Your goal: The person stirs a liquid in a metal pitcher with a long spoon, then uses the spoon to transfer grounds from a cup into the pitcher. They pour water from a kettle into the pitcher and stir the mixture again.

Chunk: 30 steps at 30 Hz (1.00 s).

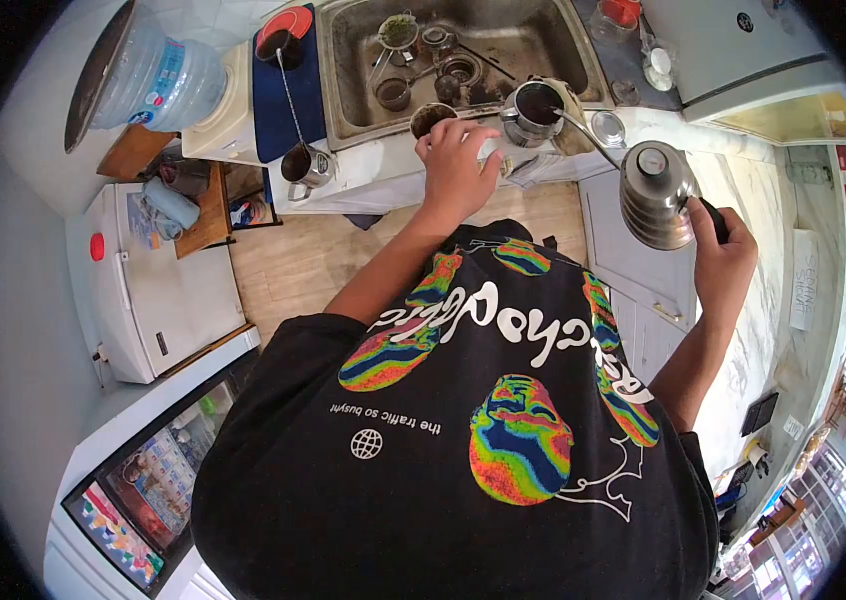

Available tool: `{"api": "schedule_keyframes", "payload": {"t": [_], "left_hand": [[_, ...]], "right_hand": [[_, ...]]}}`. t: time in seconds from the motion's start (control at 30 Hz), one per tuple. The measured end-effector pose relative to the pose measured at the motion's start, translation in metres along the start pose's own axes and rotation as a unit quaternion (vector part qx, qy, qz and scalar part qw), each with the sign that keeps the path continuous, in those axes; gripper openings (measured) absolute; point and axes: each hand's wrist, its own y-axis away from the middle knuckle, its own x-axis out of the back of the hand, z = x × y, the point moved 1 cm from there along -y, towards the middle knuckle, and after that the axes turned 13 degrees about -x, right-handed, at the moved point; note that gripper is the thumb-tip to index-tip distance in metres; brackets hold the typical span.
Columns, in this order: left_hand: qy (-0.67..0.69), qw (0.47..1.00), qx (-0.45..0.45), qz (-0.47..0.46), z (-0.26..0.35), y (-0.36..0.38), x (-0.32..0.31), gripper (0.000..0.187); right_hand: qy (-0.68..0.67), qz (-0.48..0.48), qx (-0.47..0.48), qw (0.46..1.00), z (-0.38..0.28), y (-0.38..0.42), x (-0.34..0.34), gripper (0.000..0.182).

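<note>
My right hand (723, 250) is closed round the black handle of a silver gooseneck kettle (655, 190). The kettle's thin spout reaches left to the rim of a metal cup (533, 115) with dark contents, standing at the sink's front edge. Bent and spread, the fingers of my left hand (460, 165) lie over the counter's front edge, with something white showing between thumb and forefinger. Just behind those fingers stands a cup (433, 120), brown inside and partly hidden by them. A round metal lid or dish (608, 127) rests beside the spout.
The steel sink (338, 75) holds a strainer (398, 32), a small glass (393, 94) and other wares. Left on the counter is a metal pitcher (309, 168) with a long-handled spoon in it. A water dispenser bottle (178, 85) and a white chest freezer (178, 280) stand farther left.
</note>
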Motion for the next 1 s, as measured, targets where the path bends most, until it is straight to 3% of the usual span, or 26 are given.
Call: {"api": "schedule_keyframes", "payload": {"t": [1.0], "left_hand": [[0.016,1.0,-0.022,-0.008,0.009,0.003,0.0,0.028]], "right_hand": [[-0.068,0.001,-0.034,0.997,0.021,0.002,-0.004,0.039]]}}
